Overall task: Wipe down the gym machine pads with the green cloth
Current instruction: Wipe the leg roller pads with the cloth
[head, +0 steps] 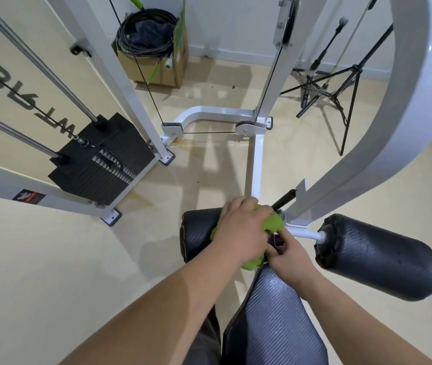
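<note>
- While the left hand clamps curled fingers over the green cloth, that cloth lies on the left roller pad, at its inner end.
- Just right of that pad, the right hand curls its fingers at a dark part; whether they grip it, I cannot tell.

head cam | on person's head | wide-angle, forward and steeply down | close above left hand, right hand

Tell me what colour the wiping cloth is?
Bright green. The cloth shows best in the head view, under the left hand.
</note>
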The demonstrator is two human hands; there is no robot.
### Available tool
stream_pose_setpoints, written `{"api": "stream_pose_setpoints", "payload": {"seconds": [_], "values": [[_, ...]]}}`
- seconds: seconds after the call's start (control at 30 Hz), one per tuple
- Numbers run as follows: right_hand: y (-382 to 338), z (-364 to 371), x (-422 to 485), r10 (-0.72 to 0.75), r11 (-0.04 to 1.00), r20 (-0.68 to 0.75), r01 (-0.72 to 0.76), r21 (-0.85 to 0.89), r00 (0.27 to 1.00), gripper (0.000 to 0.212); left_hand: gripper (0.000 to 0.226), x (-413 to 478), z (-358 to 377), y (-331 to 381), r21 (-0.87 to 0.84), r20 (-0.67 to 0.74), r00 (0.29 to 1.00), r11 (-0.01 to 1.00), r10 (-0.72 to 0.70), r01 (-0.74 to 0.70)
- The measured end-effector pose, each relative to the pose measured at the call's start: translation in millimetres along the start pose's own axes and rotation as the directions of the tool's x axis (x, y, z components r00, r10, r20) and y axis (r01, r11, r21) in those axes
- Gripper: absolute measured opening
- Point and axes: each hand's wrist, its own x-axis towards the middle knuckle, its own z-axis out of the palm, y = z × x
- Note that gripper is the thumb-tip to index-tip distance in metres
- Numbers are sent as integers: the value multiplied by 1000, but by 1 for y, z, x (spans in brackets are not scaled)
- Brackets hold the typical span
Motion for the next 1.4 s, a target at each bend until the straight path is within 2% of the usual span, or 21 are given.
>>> {"api": "stream_pose_setpoints", "payload": {"seconds": [0.07,0.13,0.23,0.3,0.37,0.5,0.57,0.63,0.7,0.77,0.83,0.87,0.93,1.07,1.13,1.27,1.4], "values": [[6,2,0,12,1000,-10,-12,10,1000,43,53,-14,-7,-23,11,-16,1000,1000,-5,5],[10,4,-4,12,1000,-10,-12,-3,1000,46,51,-31,-18,-52,-4,-85,994,997,-75,75],[7,1,-8,45,999,15,-45,18,999,32,43,-44,-29,-82,-9,-151,954,966,-257,259],[-1,-6,-1,79,996,14,-79,37,997,19,38,-42,-29,-73,-15,-196,929,948,-314,317],[-6,-8,9,86,996,-5,-86,-27,996,21,39,-34,-19,-42,-3,-200,943,962,-267,272],[-1,-3,10,-3,991,-13,1,-135,1000,24,44,4,3,9,-35,-110,994,999,-19,15],[5,-1,7,-47,991,-31,43,-127,998,21,47,16,2,8,-38,-33,997,997,64,-65],[13,0,3,-43,998,-44,40,-55,998,26,53,12,-5,-12,7,12,996,996,84,-84],[22,2,-4,-22,1000,-51,23,11,998,35,52,-2,-15,-44,41,-14,1000,999,-20,20],[27,3,-8,5,999,-27,-4,49,1000,36,44,-17,-32,-79,41,-46,980,979,-195,197],[19,-1,-5,42,991,8,-43,126,999,30,39,-27,-43,-96,4,-67,946,948,-316,317],[11,-4,-2,54,989,10,-55,140,998,23,39,-29,-43,-91,-3,-76,940,943,-332,333],[-4,-9,7,51,990,-16,-48,129,999,19,40,-30,-34,-61,6,-108,956,962,-271,273],[-16,-7,22,23,1000,-7,-23,14,1000,33,43,-10,0,1,2,-98,995,1000,21,-21],[-14,-6,23,47,999,-8,-46,26,999,29,42,-1,0,3,-17,-75,995,997,71,-73],[-1,-4,9,70,988,-16,-67,139,997,16,45,-19,-23,-49,28,-19,999,999,-37,38],[15,0,-9,117,983,-5,-115,141,993,18,44,-48,-37,-89,-65,-156,946,958,-285,278]]}}
